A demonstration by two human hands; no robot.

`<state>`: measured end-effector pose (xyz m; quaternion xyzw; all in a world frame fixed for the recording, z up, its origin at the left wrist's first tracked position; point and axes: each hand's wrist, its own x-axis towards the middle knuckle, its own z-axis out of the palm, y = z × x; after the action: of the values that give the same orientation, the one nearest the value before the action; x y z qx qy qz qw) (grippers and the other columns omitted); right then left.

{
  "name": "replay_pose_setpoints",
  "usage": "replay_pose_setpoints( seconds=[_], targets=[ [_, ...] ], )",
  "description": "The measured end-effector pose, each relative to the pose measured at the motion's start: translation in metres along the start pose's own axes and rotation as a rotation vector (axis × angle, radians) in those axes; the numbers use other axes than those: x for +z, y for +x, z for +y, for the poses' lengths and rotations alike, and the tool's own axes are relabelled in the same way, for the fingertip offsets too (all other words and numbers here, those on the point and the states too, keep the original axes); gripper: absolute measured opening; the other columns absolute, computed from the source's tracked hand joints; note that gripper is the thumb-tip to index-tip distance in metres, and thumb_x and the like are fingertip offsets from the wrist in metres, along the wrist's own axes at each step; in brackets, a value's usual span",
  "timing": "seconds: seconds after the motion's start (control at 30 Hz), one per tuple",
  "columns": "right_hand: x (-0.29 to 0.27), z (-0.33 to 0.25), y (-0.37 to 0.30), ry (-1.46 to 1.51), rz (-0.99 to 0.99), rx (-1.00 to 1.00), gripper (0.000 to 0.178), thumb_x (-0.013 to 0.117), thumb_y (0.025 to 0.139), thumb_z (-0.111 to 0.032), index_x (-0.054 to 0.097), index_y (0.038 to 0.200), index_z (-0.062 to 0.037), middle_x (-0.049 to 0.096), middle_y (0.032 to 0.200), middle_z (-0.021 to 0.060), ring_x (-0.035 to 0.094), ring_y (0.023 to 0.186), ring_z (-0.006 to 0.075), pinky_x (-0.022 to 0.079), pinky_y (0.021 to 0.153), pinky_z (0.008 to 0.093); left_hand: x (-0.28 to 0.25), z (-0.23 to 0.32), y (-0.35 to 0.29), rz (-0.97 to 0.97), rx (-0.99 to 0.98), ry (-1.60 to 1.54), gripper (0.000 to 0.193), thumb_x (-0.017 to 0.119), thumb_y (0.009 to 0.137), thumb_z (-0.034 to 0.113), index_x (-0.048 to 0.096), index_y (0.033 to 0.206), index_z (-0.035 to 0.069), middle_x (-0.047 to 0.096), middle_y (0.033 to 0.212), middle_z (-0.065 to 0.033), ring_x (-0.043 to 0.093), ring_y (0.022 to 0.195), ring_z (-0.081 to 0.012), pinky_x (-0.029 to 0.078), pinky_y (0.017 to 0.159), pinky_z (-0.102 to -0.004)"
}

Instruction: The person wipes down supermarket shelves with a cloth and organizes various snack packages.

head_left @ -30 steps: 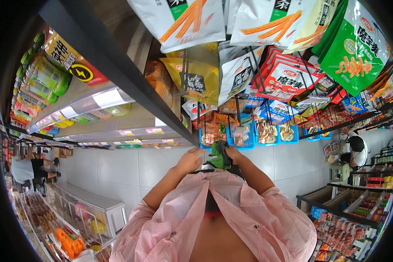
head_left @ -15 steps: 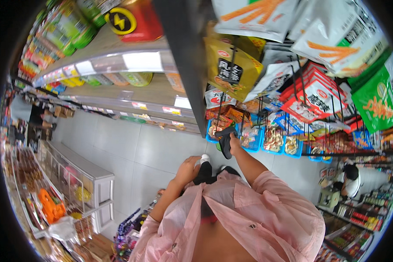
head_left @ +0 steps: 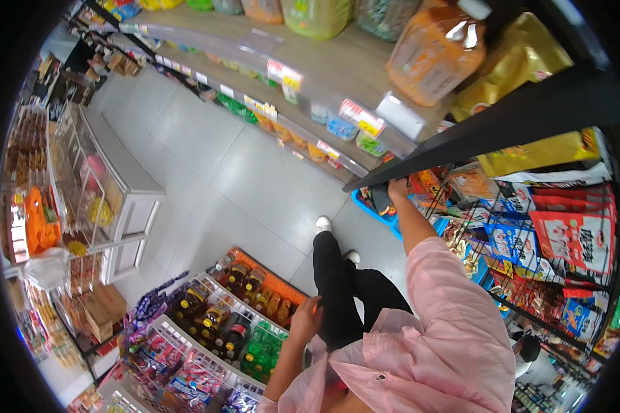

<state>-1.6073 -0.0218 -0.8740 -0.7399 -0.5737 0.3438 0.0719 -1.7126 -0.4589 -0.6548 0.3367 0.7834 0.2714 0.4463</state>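
Right grip (head_left: 397, 189) is clamped on a dark item (head_left: 379, 198) at the blue bin (head_left: 375, 216), just below the black post (head_left: 489, 135) of the shelf (head_left: 337, 65). Left grip (head_left: 306, 319) hangs near the orange crate (head_left: 272, 272) holding bottles (head_left: 242, 277); whether it is closed, I cannot tell. Grey floor (head_left: 207, 172) stretches from shelf to white display case (head_left: 134, 168).

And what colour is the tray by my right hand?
The tray is bright blue, showing best in the head view.
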Motion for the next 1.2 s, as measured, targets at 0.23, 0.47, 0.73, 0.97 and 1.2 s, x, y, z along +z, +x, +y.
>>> replay_pose_setpoints(
  seconds=[0.23,0.47,0.73,0.97,1.2],
  targets=[
    [-0.013,0.007,0.071,-0.174,-0.036,-0.513,0.047,0.051,0.087,-0.034,0.051,0.12,0.0003,0.051,0.125,0.0219,0.045,0.12,0.035,0.036,0.098,0.0419,0.014,-0.038,-0.006,0.177,-0.14,-0.061,0.031,0.056,0.081,0.007,0.056,0.111,0.003,0.059,0.103,-0.0211,0.056,0.097,-0.0387,0.046,0.082,-0.0419],
    [-0.017,-0.017,0.053,-0.33,-0.068,-0.541,0.047,0.051,0.088,-0.031,0.048,0.124,-0.001,0.049,0.127,0.0204,0.045,0.121,0.0342,0.035,0.1,0.0394,0.031,-0.029,-0.01,0.054,-0.085,-0.065,0.032,0.056,0.083,0.013,0.054,0.113,0.004,0.059,0.106,-0.0212,0.055,0.101,-0.0382,0.045,0.087,-0.0419],
    [-0.051,0.024,-0.08,0.214,0.084,-0.274,0.05,0.046,0.093,-0.035,0.047,0.116,0.0091,0.053,0.116,0.0302,0.05,0.107,0.0438,0.04,0.091,0.0447,-0.006,0.032,0.005,0.07,0.15,0.021,0.033,0.056,0.082,0.013,0.054,0.113,0.003,0.059,0.105,-0.0194,0.056,0.099,-0.037,0.046,0.085,-0.0414],
    [-0.126,0.034,-0.193,0.635,-0.378,0.37,0.028,0.048,0.085,-0.011,0.054,0.106,0.006,0.062,0.096,0.0158,0.063,0.08,0.0287,0.053,0.066,0.0414,-0.019,0.095,0.036,0.014,0.361,0.016,0.042,0.06,0.081,0.016,0.048,0.117,-0.001,0.056,0.11,-0.0241,0.054,0.103,-0.0385,0.044,0.088,-0.0419],
    [-0.251,-0.028,-0.311,0.798,-0.59,-0.071,0.047,0.059,0.088,-0.034,0.049,0.122,-0.0035,0.058,0.113,0.0088,0.056,0.102,0.0182,0.047,0.083,0.0302,-0.01,0.21,0.047,-0.376,0.287,0.009,0.046,0.062,0.082,0.022,0.044,0.117,-0.003,0.057,0.108,-0.0264,0.056,0.102,-0.0398,0.044,0.085,-0.0423]
  ],
)
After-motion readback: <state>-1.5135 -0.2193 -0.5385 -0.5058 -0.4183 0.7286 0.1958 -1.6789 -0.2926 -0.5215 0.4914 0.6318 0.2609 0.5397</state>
